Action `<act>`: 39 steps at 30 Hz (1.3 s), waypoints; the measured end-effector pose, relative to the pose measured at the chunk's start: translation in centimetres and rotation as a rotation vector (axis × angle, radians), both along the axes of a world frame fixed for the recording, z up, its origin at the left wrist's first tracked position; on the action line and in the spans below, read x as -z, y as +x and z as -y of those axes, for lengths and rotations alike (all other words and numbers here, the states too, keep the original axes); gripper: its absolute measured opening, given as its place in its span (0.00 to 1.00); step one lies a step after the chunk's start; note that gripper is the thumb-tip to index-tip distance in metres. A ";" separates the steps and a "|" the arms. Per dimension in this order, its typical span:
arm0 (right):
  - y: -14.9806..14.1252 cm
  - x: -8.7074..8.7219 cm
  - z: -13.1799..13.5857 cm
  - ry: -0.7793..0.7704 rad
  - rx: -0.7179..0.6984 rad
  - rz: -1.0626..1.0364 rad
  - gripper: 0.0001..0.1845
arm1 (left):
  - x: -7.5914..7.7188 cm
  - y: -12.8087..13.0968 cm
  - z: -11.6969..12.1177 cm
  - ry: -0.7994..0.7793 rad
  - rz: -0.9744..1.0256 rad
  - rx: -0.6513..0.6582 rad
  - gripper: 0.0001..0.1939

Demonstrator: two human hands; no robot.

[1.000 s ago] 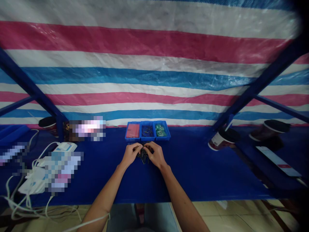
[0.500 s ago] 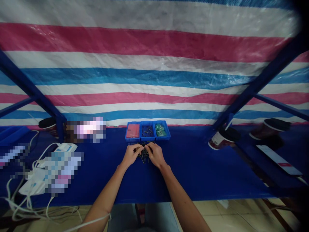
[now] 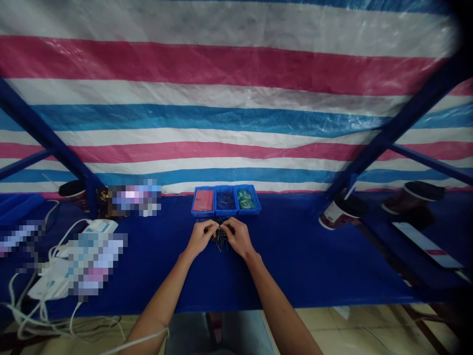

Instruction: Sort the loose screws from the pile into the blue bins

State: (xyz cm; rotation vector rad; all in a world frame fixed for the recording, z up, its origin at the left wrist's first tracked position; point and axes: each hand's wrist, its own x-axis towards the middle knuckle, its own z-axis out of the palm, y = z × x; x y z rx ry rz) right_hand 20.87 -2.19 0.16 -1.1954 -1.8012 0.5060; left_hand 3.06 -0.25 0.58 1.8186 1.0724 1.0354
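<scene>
My left hand (image 3: 202, 234) and my right hand (image 3: 237, 235) meet fingertip to fingertip over a pile of dark, thin screw-like pieces (image 3: 220, 241) on the blue table. Both hands have their fingers closed in a pinch; what lies between the tips is too small to make out. Just beyond them stand three small blue bins side by side. The left bin holds a pinkish-red flat stack (image 3: 203, 200). In the middle bin lie dark thin pieces (image 3: 225, 200) like those in the pile. The right bin contains green and whitish small items (image 3: 246, 199).
A lidded cup (image 3: 340, 213) with a straw stands to the right, with another cup (image 3: 410, 196) and a phone (image 3: 428, 245) beyond it. At left lie a white power strip (image 3: 55, 278) and tangled white cables (image 3: 27, 320). A striped sheet (image 3: 236, 118) hangs behind the table.
</scene>
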 end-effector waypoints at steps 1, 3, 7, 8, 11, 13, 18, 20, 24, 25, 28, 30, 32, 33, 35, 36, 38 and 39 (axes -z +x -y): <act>0.0 0.0 0.0 -0.004 -0.005 -0.012 0.10 | -0.1 0.0 0.0 -0.003 0.003 -0.004 0.20; -0.1 -0.1 0.1 -0.012 -0.008 -0.029 0.10 | -0.1 0.0 0.0 -0.008 0.010 -0.011 0.20; -0.2 -0.2 0.1 -0.023 -0.005 -0.044 0.09 | -0.2 0.0 0.0 -0.009 0.022 -0.021 0.20; -0.2 -0.2 0.1 -0.023 -0.005 -0.047 0.09 | -0.2 0.0 0.0 -0.012 0.027 -0.024 0.20; -0.1 -0.2 0.1 -0.018 -0.013 -0.050 0.08 | 0.0 -0.1 -0.1 -0.030 0.045 -0.033 0.19; -0.1 -0.1 0.1 -0.019 -0.022 -0.039 0.09 | 0.1 -0.1 -0.2 -0.038 0.048 -0.035 0.18; -0.1 0.2 -0.1 -0.003 -0.040 -0.041 0.10 | 0.3 -0.1 -0.2 -0.043 0.045 -0.021 0.17; -0.1 0.3 -0.1 0.010 -0.043 -0.050 0.09 | 0.3 -0.1 -0.2 -0.047 0.047 -0.021 0.17; 0.0 0.3 -0.2 0.014 -0.047 -0.050 0.08 | 0.2 -0.1 -0.2 -0.036 0.042 -0.018 0.16; 0.0 0.3 -0.2 0.014 -0.047 -0.049 0.08 | 0.2 -0.1 -0.2 -0.031 0.038 -0.017 0.16; -0.1 0.4 -0.2 0.017 -0.045 -0.049 0.08 | 0.3 -0.2 -0.3 -0.021 0.029 -0.019 0.17; -0.1 0.3 -0.2 0.018 -0.043 -0.051 0.08 | 0.3 -0.2 -0.3 -0.024 0.026 -0.024 0.17; 0.0 0.3 -0.1 0.016 -0.044 -0.051 0.08 | 0.4 -0.2 -0.3 -0.026 0.022 -0.027 0.18; 0.0 0.2 -0.1 0.013 -0.046 -0.050 0.08 | 0.4 -0.2 -0.3 -0.027 0.020 -0.026 0.18; 0.0 0.1 -0.1 0.006 -0.049 -0.047 0.09 | 0.4 -0.2 -0.3 -0.029 0.020 -0.022 0.18; 0.0 0.1 -0.1 0.005 -0.049 -0.047 0.09 | 0.3 -0.2 -0.2 -0.031 0.020 -0.020 0.18; 0.0 0.1 -0.1 0.006 -0.047 -0.051 0.08 | 0.3 -0.2 -0.2 -0.033 0.022 -0.021 0.18; 0.0 0.1 -0.1 0.006 -0.045 -0.055 0.08 | 0.2 -0.1 -0.2 -0.033 0.022 -0.023 0.18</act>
